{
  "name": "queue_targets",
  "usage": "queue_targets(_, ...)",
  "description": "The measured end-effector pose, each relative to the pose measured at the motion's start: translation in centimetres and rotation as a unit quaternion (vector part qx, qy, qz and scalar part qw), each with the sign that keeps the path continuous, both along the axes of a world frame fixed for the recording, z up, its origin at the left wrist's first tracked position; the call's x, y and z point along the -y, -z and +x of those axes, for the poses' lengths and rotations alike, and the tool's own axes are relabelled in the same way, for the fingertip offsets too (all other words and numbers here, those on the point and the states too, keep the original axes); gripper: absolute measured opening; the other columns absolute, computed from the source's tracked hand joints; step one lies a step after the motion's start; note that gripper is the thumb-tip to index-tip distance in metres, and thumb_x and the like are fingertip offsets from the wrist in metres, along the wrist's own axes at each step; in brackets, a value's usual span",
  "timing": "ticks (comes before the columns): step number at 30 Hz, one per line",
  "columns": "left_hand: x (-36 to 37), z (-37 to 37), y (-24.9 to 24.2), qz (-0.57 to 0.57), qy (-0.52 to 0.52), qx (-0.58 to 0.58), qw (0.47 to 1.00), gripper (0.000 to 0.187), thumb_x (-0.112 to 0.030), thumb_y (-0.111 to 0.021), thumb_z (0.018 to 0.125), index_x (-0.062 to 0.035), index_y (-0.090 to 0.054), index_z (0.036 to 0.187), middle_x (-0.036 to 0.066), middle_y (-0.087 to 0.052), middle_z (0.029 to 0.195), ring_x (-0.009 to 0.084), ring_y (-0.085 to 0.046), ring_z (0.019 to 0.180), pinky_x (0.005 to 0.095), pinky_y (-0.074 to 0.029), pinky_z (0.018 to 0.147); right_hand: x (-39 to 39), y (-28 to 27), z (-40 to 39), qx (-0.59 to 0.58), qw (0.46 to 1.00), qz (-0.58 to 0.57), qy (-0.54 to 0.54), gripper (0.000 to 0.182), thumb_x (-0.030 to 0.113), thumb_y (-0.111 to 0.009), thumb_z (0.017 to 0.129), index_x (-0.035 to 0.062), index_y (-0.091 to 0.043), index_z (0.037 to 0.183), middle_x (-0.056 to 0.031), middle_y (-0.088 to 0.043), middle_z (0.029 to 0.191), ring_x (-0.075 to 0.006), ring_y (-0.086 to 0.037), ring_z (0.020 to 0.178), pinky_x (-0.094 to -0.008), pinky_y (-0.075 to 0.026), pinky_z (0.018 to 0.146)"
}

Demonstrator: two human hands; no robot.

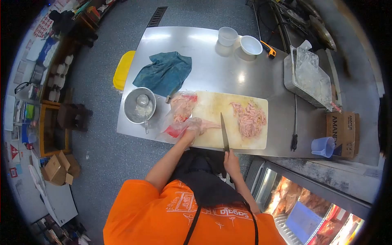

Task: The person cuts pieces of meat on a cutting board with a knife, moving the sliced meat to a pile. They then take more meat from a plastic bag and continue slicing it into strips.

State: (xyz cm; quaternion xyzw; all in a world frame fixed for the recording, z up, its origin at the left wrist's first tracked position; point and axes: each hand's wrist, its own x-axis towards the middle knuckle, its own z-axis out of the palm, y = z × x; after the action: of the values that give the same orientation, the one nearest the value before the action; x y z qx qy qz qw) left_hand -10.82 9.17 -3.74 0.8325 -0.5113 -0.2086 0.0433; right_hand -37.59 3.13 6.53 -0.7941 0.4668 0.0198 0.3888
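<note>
The grip of the right hand is closed around the handle of a knife, whose blade points away from the person over the cutting board. The grip of the left hand, in what looks like clear plastic, is closed on a piece of raw meat that stretches right, towards the blade; whether they touch is hard to tell. Ahead and slightly left of the left grip, an open plastic bag of raw meat lies partly over the board's left edge. Beyond the knife, to the right of both grips, a pile of cut meat sits on the board. Farther left of the left grip, a metal bowl with a small cup and some pale stuff inside stands on the metal table, with a crumpled green cloth just beyond it. Well ahead of the right grip are two white tubs, side by side, and an orange and black tool. A plastic jug is well to its right, beside a cardboard box.
</note>
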Motion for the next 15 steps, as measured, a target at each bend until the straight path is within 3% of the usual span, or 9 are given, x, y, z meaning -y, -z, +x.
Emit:
queue_targets(2, 1.3, -0.3, -3.4, -0.184, -0.115, -0.189, 0.958, 0.030, -0.025, -0.057, 0.093, -0.0051, -0.065, 0.114, 0.015, -0.069, 0.093, 0.0250, -0.066, 0.087, 0.0371, -0.051, 0.075, 0.4, -0.2, -0.2, -0.023, 1.000, 0.001, -0.002, 0.033, 0.025, -0.044, 0.102, 0.0004, -0.051, 0.123, -0.0345, -0.064, 0.086, -0.0553, -0.060, 0.084, -0.0612, -0.046, 0.074)
queue_targets(4, 3.5, -1.2, -7.4, -0.345, -0.168, -0.398, 0.833, 0.028, -0.019, -0.061, 0.087, -0.0053, -0.067, 0.111, 0.013, -0.070, 0.090, 0.0241, -0.067, 0.086, 0.0362, -0.051, 0.073, 0.9, -1.1, -0.4, 0.015, 0.999, -0.033, 0.011, 0.034, 0.027, -0.044, 0.102, -0.0010, -0.051, 0.122, -0.0346, -0.064, 0.086, -0.0547, -0.060, 0.085, -0.0613, -0.046, 0.074)
queue_targets(6, 5.5, -1.7, -11.3, -0.244, -0.002, -0.220, 0.944, 0.035, -0.016, -0.061, 0.087, -0.0061, -0.064, 0.120, 0.013, -0.070, 0.090, 0.0254, -0.068, 0.086, 0.0362, -0.053, 0.073, 1.8, -2.4, -0.5, 0.022, 0.999, -0.031, 0.040, 0.037, 0.027, -0.046, 0.102, -0.0033, -0.051, 0.122, -0.0338, -0.064, 0.084, -0.0536, -0.061, 0.083, -0.0591, -0.046, 0.072)
queue_targets(7, 5.9, -1.9, -12.7, -0.121, 0.166, -0.022, 0.978, 0.043, -0.012, -0.060, 0.086, -0.0069, -0.060, 0.129, 0.012, -0.071, 0.090, 0.0266, -0.069, 0.086, 0.0362, -0.054, 0.074, 2.2, -2.8, -0.7, 0.031, 0.997, -0.027, 0.070, 0.039, 0.027, -0.047, 0.102, -0.0056, -0.052, 0.122, -0.0330, -0.064, 0.082, -0.0524, -0.062, 0.082, -0.0570, -0.047, 0.069)
queue_targets(8, 5.7, -2.4, -14.3, -0.123, 0.167, -0.023, 0.978, 0.043, -0.012, -0.060, 0.086, -0.0069, -0.060, 0.129, 0.012, -0.071, 0.090, 0.0266, -0.069, 0.086, 0.0362, -0.054, 0.074, 2.6, -2.6, -1.1, 0.029, 0.997, -0.028, 0.071, 0.039, 0.027, -0.047, 0.102, -0.0056, -0.052, 0.122, -0.0330, -0.064, 0.082, -0.0524, -0.062, 0.082, -0.0570, -0.047, 0.069)
queue_targets(10, 4.3, -4.4, -16.2, 0.023, 0.216, -0.008, 0.976, 0.039, -0.018, -0.052, 0.092, -0.0138, -0.061, 0.129, 0.013, -0.071, 0.103, 0.0301, -0.071, 0.090, 0.0422, -0.056, 0.074, 3.2, -2.4, -1.9, 0.026, 0.993, -0.072, 0.087, 0.040, 0.027, -0.047, 0.102, -0.0054, -0.051, 0.124, -0.0324, -0.064, 0.080, -0.0519, -0.063, 0.081, -0.0573, -0.047, 0.069)
queue_targets(11, 2.9, -4.8, -14.1, 0.023, 0.217, -0.010, 0.976, 0.039, -0.018, -0.052, 0.092, -0.0138, -0.061, 0.129, 0.013, -0.071, 0.103, 0.0301, -0.071, 0.090, 0.0422, -0.056, 0.074, 3.2, -2.5, -2.2, 0.024, 0.993, -0.072, 0.087, 0.040, 0.027, -0.047, 0.102, -0.0054, -0.051, 0.124, -0.0324, -0.064, 0.080, -0.0519, -0.063, 0.081, -0.0573, -0.047, 0.069)
queue_targets(14, -0.7, -3.9, -8.6, -0.243, 0.300, -0.011, 0.922, 0.049, -0.019, -0.052, 0.091, -0.0231, -0.054, 0.139, 0.012, -0.071, 0.102, 0.0274, -0.070, 0.096, 0.0387, -0.054, 0.067, 3.0, -3.3, -1.6, -0.008, 0.995, -0.068, 0.072, 0.036, 0.027, -0.047, 0.102, -0.0017, -0.052, 0.123, -0.0325, -0.063, 0.079, -0.0519, -0.063, 0.080, -0.0586, -0.047, 0.070)
queue_targets(15, -1.4, -4.0, -9.5, -0.180, 0.295, 0.077, 0.935, 0.049, -0.019, -0.051, 0.091, -0.0270, -0.054, 0.139, 0.012, -0.071, 0.102, 0.0250, -0.069, 0.099, 0.0381, -0.054, 0.067, 2.5, -3.2, -1.5, -0.021, 0.998, -0.058, 0.023, 0.035, 0.027, -0.047, 0.102, 0.0001, -0.053, 0.123, -0.0329, -0.063, 0.079, -0.0522, -0.062, 0.080, -0.0594, -0.047, 0.071)
